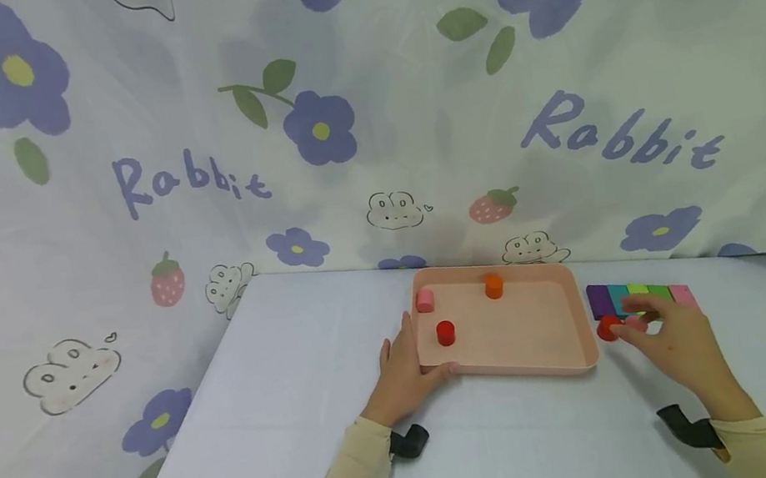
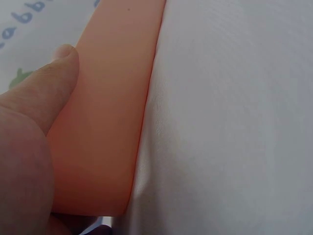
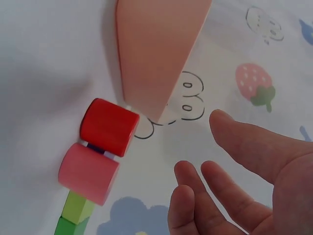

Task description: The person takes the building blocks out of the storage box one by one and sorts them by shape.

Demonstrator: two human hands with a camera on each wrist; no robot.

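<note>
My left hand (image 1: 402,379) holds the near left corner of a shallow peach tray (image 1: 518,366), fingers along its left side and thumb at the front rim. In the left wrist view the thumb lies against the tray wall (image 2: 105,107). Inside the tray stand a pink block (image 1: 425,299), an orange cylinder (image 1: 493,286) and a red cylinder (image 1: 446,334). Right of the tray, my right hand (image 1: 677,342) hovers with thumb and fingers spread apart. Near its fingertips, a red cylinder (image 3: 109,127) and a pink cylinder (image 3: 89,174) sit side by side, apart from the hand.
Behind the two loose cylinders lies a row of coloured blocks (image 1: 600,301), from purple through teal, lime and green to pink. A white cloth (image 1: 292,330) covers the table. At the back hangs a printed curtain (image 1: 415,157) with flowers and rabbits.
</note>
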